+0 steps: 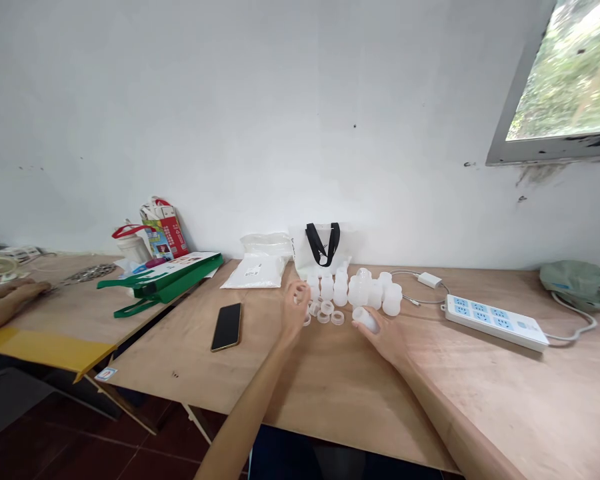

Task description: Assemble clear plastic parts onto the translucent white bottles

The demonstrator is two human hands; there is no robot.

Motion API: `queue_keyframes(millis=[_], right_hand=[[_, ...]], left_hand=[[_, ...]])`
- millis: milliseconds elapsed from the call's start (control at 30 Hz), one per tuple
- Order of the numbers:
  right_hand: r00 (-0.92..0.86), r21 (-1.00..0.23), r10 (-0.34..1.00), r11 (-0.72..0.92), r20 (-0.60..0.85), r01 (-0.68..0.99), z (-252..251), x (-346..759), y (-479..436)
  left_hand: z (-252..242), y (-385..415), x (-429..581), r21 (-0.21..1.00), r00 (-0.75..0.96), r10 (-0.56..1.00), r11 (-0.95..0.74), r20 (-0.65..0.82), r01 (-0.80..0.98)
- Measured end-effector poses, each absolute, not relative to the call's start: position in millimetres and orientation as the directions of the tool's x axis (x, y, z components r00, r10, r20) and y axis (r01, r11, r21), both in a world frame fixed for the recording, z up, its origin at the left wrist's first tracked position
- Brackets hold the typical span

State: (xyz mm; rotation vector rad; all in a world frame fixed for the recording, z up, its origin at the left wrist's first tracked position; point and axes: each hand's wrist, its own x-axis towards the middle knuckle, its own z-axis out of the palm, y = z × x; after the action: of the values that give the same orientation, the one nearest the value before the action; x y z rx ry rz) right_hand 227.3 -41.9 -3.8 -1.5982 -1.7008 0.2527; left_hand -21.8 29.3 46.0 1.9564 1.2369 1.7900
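Note:
My right hand (385, 340) is shut on a small translucent white plastic bottle (366, 320), which lies on its side in my fingers. My left hand (295, 310) hangs just above the plywood table (330, 387), its fingers curled beside several clear plastic rings (323, 316). Whether those fingers hold a ring is hidden from me. Behind the rings stands a cluster of several translucent bottles (361, 290), upright and close together. A black smartphone (227, 327) lies face up to the left of my left hand.
Against the wall stand a white bag with black handles (323, 247) and a white plastic packet (254, 272). A power strip (495, 322) and cloth (577, 283) are at right. On an adjoining table (55, 320), a co-worker's hand (30, 290) rests near a green folder (163, 280).

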Motion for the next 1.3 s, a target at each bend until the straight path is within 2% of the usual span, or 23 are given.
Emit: queue_keyframes(millis=[100, 233, 400, 733, 1300], right_hand=[[0.076, -0.622, 0.923, 0.191, 0.376, 0.759, -2, 227, -42], [0.075, -0.628, 0.926, 0.19, 0.37, 0.755, -1, 226, -43], [0.068, -0.632, 0.918, 0.213, 0.39, 0.745, -3, 226, -43], [0.057, -0.632, 0.918, 0.225, 0.393, 0.742, -2, 226, -43], [0.089, -0.611, 0.912, 0.194, 0.401, 0.768, -2, 226, -43]], left_hand=[[68, 51, -45, 0.648, -0.179, 0.676, -0.545, 0.715, 0.532], [76, 68, -65, 0.603, -0.153, 0.704, -0.451, 0.694, 0.657], [59, 67, -68, 0.559, -0.1, 0.763, -0.37, 0.638, 0.742], [48, 64, -70, 0.544, -0.045, 0.764, -0.414, 0.643, 0.73], [32, 67, -64, 0.537, -0.125, 0.709, -0.394, 0.694, 0.746]])
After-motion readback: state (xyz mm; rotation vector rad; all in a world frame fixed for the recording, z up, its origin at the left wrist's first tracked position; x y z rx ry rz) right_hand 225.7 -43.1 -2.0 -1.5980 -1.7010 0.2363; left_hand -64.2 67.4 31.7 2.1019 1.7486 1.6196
